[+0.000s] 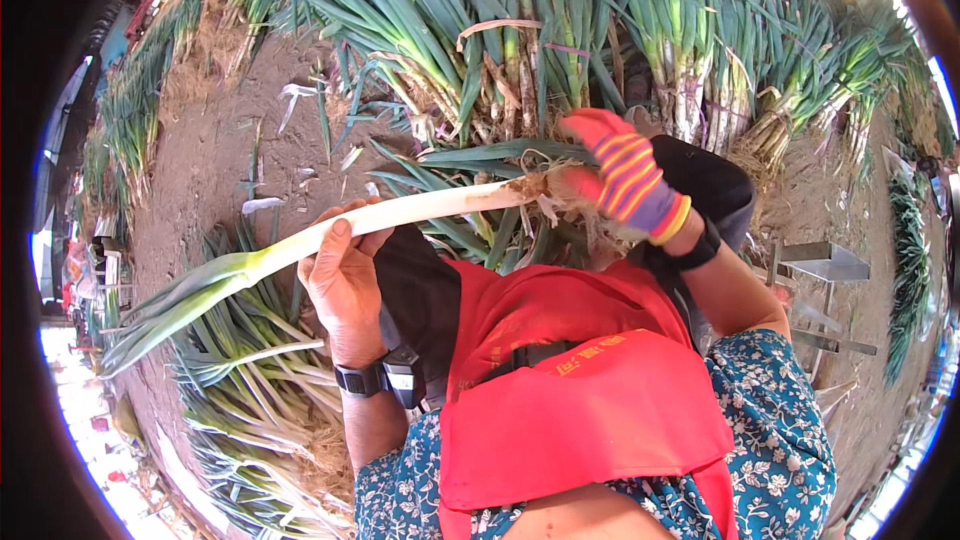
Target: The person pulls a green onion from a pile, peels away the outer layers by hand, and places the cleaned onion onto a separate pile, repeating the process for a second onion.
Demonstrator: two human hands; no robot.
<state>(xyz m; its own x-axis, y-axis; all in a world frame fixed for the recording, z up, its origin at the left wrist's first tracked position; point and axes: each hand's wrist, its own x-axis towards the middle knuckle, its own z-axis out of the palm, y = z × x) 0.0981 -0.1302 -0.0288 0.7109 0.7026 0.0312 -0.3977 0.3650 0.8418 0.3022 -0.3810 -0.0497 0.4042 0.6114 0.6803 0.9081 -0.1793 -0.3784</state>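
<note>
My bare left hand [345, 275] is closed around the white shaft of a long green onion [400, 210]. The onion slants across in front of me, its green leaves at the lower left and its brown, soil-stained root end at the upper right. Beside that root end is my right hand [625, 175], in a striped glove with red fingers. Its thumb and fingers are apart, the thumb somewhat blurred, with nothing visibly gripped. Under the onion, loose green onions [480, 225] with dry roots lie between my knees.
Tied bundles of green onions [690, 50] stand across the far side. A pile of peeled-looking onions [265, 390] lies by my left leg. At right is a metal stand with a tray [825, 262]. Pale scraps [262, 205] litter the dirt floor [200, 180].
</note>
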